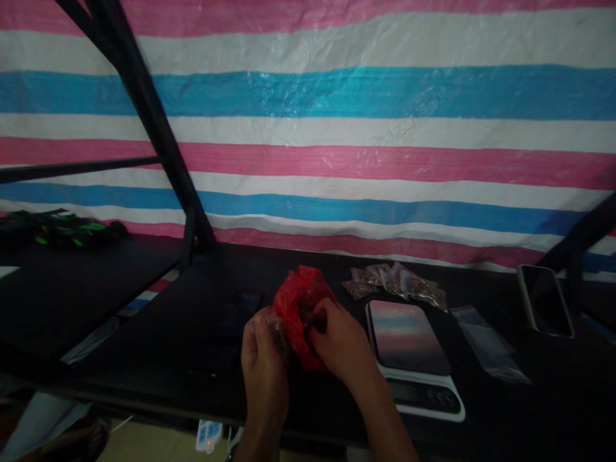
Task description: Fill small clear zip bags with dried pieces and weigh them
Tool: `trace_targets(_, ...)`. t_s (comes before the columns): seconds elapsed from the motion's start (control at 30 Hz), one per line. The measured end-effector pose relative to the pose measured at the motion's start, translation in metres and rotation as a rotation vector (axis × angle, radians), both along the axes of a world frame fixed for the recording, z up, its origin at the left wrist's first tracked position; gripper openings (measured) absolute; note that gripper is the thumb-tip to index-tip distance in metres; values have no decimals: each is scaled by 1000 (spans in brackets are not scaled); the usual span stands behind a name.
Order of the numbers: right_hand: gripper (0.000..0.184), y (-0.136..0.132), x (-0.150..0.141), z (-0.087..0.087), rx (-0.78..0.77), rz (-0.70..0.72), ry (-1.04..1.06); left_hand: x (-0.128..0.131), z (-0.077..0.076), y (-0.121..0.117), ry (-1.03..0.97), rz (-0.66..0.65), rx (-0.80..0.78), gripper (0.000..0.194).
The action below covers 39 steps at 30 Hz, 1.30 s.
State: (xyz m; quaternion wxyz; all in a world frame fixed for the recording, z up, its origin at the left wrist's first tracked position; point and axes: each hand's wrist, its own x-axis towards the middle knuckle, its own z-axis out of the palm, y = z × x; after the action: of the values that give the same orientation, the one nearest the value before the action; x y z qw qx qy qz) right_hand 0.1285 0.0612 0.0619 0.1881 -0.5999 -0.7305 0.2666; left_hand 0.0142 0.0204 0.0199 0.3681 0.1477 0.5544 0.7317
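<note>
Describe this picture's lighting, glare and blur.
Head view: dim overall, the black tabletop showing little detail; head view: pale glare on the striped tarp, stripes mirrored on the digital scale; head view: inside the red plastic bag is dark, the black-and-green object soft.

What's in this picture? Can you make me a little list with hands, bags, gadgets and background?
Left hand: the left hand pinches some clear plastic beside the red bag
Right hand: the right hand is at the red bag's opening; its fingertips are hard to see
Small filled bags: a cluster of small filled bags behind the scale
Flat bags: flat clear bags right of the scale
Gadgets: scale; phone at far right
Background: striped sheet
</note>
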Motion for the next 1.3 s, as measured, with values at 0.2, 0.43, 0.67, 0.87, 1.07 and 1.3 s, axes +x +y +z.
trace_targets(0.2, 14, 3, 6, -4, -85, 14, 184, -5, 5, 1, 40, 4, -3, 41)
trace_targets(0.43, 10, -1, 5, -1, -78, 36, 169, -7, -3, 0, 75, -27, -23, 44)
trace_targets(0.67, 10, 4, 8, -5, -143, 86, 346, -7, -9, 3, 234, -45, 14, 72)
trace_targets(0.87, 4, 10, 20, -4, -179, 42, 494, -5, -10, -4, 506, 47, 115, 63)
trace_targets(1.07, 8, 14, 33, 2, -129, -16, 575, 5, -10, -19, 774, 53, 160, 46)
trace_targets(1.3, 18, -3, 34, 30, 51, 125, 581, 6, -20, -4, 705, -94, 50, 54)
